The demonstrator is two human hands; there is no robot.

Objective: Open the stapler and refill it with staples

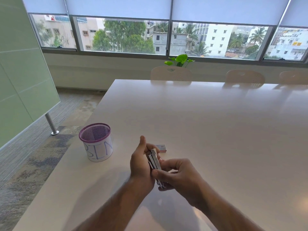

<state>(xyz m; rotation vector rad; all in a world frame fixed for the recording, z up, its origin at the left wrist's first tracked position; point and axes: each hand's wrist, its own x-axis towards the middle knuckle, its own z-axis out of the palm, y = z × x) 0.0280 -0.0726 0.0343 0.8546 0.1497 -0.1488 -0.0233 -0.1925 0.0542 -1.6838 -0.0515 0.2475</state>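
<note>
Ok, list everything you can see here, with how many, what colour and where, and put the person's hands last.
Stapler: one, silver metal, held between both hands above the near table.
Staple box: one, small, pinkish white, on the table just beyond the hands.
Bin: one, purple mesh with a white label reading BIN, near the left table edge.
Table: one, white, glossy.
Chairs: three, cream, along the far side.
Plant: one, green, behind the leftmost chair.
Windows: one row with pale blinds, far wall.
Left hand: one, fingers curled round the stapler.
Right hand: one, holds the stapler's near end.
</note>
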